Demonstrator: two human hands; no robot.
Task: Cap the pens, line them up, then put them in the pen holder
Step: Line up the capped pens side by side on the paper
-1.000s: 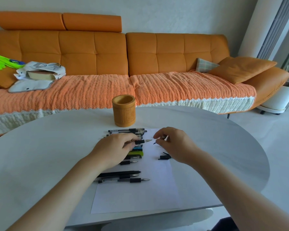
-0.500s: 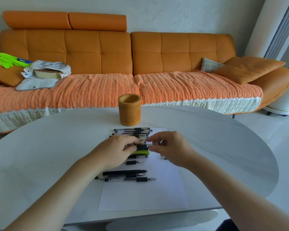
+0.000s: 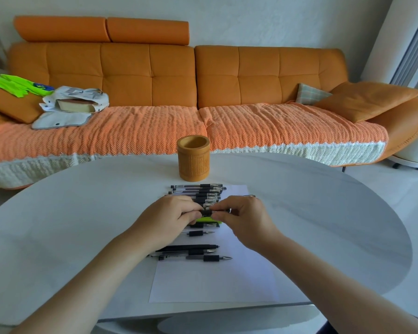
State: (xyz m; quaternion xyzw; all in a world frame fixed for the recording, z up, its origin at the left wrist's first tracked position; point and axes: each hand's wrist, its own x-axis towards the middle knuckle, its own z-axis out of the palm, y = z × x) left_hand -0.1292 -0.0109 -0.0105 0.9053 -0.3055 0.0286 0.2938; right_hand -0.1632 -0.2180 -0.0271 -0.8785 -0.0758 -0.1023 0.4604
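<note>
left hand [image 3: 168, 219], right hand [image 3: 243, 220] pinch one pen [image 3: 206, 212] (over paper [image 3: 215, 280]) | pen holder [image 3: 193, 162] near | table [image 3: 323, 213] edges well apart

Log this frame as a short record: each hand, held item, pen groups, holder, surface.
held item: slim black plastic pen, between both hands
left hand: grips the pen's barrel
right hand: pinches the pen's other end
far group: row of capped black pens, side by side, between the hands and the holder
near group: loose black pens, at least two with bare tips
other: lime-green pen lying just below the hands
holder: cylindrical bamboo pen holder, upright, no pens sticking out
surface: white paper sheet on rounded white table
</note>
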